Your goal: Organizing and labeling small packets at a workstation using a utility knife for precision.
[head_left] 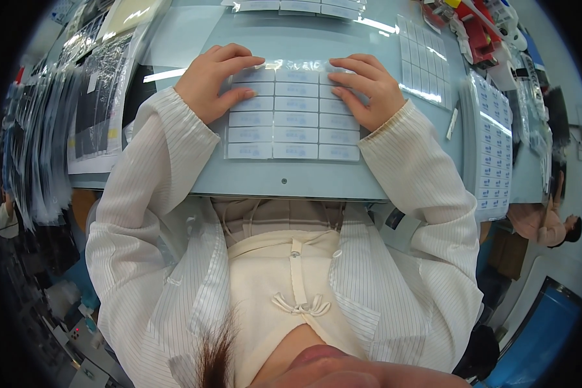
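Observation:
A clear plastic sheet of white rectangular labels in three columns (295,119) lies flat on the pale blue table in front of me, with faint blue print on it. My left hand (218,81) rests on its upper left part, thumb and index finger apart, the index fingertip near the far edge. On the upper right part lies my right hand (367,90), its fingers spread and fingertips touching the sheet. Neither hand grips anything that I can see. My fingers cover some of the outer labels.
More label sheets lie at the far edge (297,6) and far right (425,61). A stack of printed sheets (493,149) stands at the right. Hanging plastic sleeves (42,142) and dark sheets (100,97) fill the left. A red holder (477,32) sits far right. Another person (546,220) is beyond.

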`<state>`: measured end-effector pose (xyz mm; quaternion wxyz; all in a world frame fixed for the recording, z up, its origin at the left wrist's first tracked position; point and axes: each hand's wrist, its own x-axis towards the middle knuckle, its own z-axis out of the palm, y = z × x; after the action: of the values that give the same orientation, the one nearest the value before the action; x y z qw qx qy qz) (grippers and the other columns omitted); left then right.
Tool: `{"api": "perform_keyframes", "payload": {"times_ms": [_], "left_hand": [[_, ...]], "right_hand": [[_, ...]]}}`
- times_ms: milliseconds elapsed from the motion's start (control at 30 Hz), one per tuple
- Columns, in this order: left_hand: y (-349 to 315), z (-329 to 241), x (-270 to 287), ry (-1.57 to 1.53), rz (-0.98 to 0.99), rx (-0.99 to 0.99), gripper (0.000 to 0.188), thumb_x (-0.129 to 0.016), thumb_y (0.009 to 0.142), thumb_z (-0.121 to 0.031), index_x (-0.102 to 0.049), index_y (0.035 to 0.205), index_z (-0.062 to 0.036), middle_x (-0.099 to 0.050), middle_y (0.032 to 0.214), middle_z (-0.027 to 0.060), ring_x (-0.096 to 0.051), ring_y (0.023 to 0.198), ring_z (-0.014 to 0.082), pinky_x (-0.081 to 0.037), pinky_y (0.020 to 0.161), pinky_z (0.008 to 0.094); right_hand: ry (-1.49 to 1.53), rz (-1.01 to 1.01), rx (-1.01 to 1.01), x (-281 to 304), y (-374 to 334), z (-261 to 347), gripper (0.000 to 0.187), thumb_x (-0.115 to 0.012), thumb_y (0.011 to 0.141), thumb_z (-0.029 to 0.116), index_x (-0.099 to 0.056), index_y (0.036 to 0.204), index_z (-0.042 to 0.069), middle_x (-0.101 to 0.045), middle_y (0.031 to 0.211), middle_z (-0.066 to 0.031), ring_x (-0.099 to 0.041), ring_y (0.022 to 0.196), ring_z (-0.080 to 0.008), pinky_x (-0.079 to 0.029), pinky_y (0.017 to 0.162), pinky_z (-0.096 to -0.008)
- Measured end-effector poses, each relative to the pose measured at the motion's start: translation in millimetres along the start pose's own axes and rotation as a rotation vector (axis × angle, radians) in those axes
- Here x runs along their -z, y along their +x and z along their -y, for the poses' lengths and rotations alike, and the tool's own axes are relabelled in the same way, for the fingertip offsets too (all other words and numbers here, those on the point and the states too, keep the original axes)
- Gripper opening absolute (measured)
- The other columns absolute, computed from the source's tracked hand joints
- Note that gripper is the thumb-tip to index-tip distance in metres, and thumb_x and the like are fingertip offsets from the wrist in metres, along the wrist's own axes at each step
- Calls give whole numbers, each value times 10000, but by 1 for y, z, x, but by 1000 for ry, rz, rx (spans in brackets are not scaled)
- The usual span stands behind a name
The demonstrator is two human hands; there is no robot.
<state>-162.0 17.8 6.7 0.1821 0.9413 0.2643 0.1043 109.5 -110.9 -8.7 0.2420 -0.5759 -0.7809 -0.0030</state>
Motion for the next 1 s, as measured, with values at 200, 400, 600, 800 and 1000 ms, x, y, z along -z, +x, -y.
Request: {"api": "perform_keyframes", "payload": {"times_ms": [200,400,600,800,1000], "left_hand": [[13,2,3,-16,95,61,474,-731,818,-139,-579,1266,-135,-534,1205,56,-512,1144,242,-443,1019,357],[34,-1,10,20,159,65,544,-820,675,-88,-609,1177,-101,-532,1133,81,-516,1110,258,-439,984,353],[66,-20,15,7,332,147,529,-830,708,-214,-607,1165,-68,-589,1122,95,-580,1079,243,-481,945,344],[81,-23,15,45,445,224,465,-846,685,-227,-648,1072,-61,-638,1030,96,-608,1020,239,-502,899,343],[82,-14,11,-39,406,166,441,-863,659,-162,-654,1037,-72,-642,974,69,-618,925,203,-507,865,327]], "right_hand": [[127,-65,214,25,-8,34,290,-785,693,120,-699,967,80,-649,1040,-116,-593,901,-274,-494,782,-370],[227,165,156,13,-34,73,225,-750,721,78,-674,926,25,-576,856,-92,-579,714,-237,-488,648,-348],[209,59,210,5,-34,71,70,-699,785,33,-643,820,9,-533,794,-84,-562,648,-231,-475,576,-337],[277,8,181,2,-35,69,56,-684,802,32,-633,785,16,-517,768,-80,-554,639,-228,-469,568,-342],[283,-8,160,0,-36,70,129,-667,823,47,-593,722,15,-491,733,-77,-540,618,-232,-464,562,-349]]}}
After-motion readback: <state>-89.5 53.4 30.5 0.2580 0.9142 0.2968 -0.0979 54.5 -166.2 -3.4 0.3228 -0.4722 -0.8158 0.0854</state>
